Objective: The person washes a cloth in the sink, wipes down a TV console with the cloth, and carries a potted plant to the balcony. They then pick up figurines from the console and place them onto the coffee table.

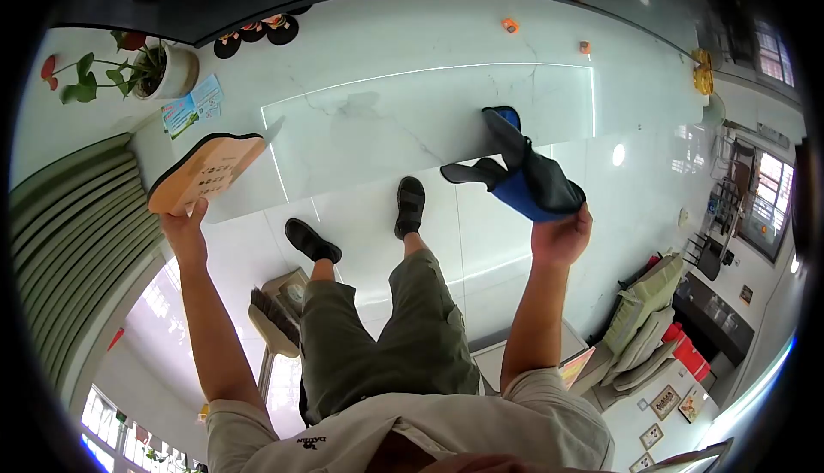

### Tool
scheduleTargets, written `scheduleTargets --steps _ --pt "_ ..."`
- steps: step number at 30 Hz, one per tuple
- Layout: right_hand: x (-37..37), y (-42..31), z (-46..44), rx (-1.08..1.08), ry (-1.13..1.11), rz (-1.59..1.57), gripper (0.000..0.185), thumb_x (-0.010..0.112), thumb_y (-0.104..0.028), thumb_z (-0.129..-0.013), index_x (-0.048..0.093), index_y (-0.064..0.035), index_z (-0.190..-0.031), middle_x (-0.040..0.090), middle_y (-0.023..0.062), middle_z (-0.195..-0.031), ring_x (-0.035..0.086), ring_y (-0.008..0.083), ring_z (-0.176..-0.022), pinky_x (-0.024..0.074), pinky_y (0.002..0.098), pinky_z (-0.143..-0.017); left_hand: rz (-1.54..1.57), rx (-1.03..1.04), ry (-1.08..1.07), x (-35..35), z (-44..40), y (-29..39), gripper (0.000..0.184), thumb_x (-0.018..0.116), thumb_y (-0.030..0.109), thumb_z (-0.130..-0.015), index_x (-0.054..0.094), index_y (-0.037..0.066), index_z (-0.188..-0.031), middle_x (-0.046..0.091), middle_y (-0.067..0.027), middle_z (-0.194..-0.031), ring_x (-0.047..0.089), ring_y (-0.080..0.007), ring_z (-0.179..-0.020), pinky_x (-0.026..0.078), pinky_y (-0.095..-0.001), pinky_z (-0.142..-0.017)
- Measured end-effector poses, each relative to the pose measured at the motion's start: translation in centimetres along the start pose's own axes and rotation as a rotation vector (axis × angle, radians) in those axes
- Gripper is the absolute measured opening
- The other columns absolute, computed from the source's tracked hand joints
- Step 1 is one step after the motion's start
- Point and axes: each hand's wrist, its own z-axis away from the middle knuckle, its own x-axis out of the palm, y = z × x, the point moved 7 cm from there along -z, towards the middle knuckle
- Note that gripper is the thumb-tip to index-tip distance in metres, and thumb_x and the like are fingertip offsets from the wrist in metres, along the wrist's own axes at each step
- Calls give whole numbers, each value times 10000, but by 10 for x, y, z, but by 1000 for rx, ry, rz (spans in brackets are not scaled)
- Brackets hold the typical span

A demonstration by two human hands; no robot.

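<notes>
At the left, my left hand (184, 226) is closed on the lower edge of a thin tan mat (209, 172) with rounded corners, a dark rim and printed dark characters. The mat is held up at a tilt. My right hand (562, 234) grips one end of a black-and-blue fabric wrap (541, 183), which looks like a support brace with straps. Its strap ends spread away from the hand over the white tabletop. The fingers behind each item are partly hidden.
A glossy white marbled table (343, 121) lies ahead, with a potted plant (163, 74), a leaflet (193, 106), and two small orange items (511, 26) on it. A green curtain (81, 258) hangs at the left. A broom (275, 323) stands beside my legs; cushions (639, 336) lie right.
</notes>
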Motion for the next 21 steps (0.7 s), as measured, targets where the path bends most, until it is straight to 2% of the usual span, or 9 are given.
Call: scheduleTargets --steps 5,8,10,12,14,15,16,18,21 --pt "41 -1 24 41 -3 7 462 387 -257 -974 524 69 -1272 506 218 -1385 447 353 -1318 277 491 -1152 -263 84 72 -3 15 20 870 803 83 -753 260 59 -1432 396 -153 -1426 396 -265 -1314 273 -429 -1124" --pt "66 2 42 53 -165 -8 554 429 -315 -975 439 87 -1357 419 240 -1454 388 369 -1366 258 509 -1162 -365 -69 188 -20 43 8 904 807 104 -750 232 80 -1447 373 -176 -1423 343 -302 -1349 226 -461 -1147" --pt "93 8 59 73 -183 72 610 463 -343 -969 393 86 -1397 378 247 -1482 361 376 -1386 250 519 -1166 -313 -79 309 -41 68 -27 791 791 133 -787 304 59 -1405 445 -150 -1328 420 -274 -1261 313 -413 -1092" --pt "85 14 77 105 -49 88 632 626 -230 -878 394 81 -1378 434 269 -1418 435 397 -1324 304 524 -1140 -271 -140 219 -41 95 -63 632 724 136 -854 359 29 -1360 462 -144 -1308 466 -242 -1211 373 -403 -1031" --pt "108 31 86 225 -72 117 584 664 -173 -841 437 96 -1307 489 302 -1341 514 404 -1246 405 509 -1074 1 -193 -133 12 121 -61 651 731 282 -855 400 23 -1352 476 -136 -1312 481 -232 -1210 400 -387 -1004" --pt "99 37 92 312 -105 210 637 689 -259 -798 488 -9 -1348 504 278 -1353 503 423 -1253 372 526 -1099 83 -198 -244 47 130 -36 659 709 208 -843 379 28 -1385 486 -129 -1309 484 -229 -1218 416 -370 -991" --pt "99 42 96 323 -69 201 606 685 -255 -796 507 9 -1311 554 269 -1292 542 406 -1209 404 503 -1073 164 -205 -355 86 133 -10 680 687 133 -831 357 33 -1417 495 -122 -1305 488 -227 -1227 433 -352 -978" --pt "97 59 95 411 -93 174 578 679 -247 -804 515 19 -1290 576 254 -1259 567 382 -1177 427 478 -1046 375 -70 -580 148 127 27 1056 844 322 -707 220 44 -1512 428 -151 -1423 419 -298 -1334 361 -418 -1077" --pt "102 81 88 465 -49 57 508 628 -186 -847 507 23 -1294 582 231 -1258 573 355 -1170 427 463 -1043 446 -21 -898 217 110 61 910 836 375 -737 370 39 -1443 523 -101 -1322 468 -236 -1259 373 -372 -1041"
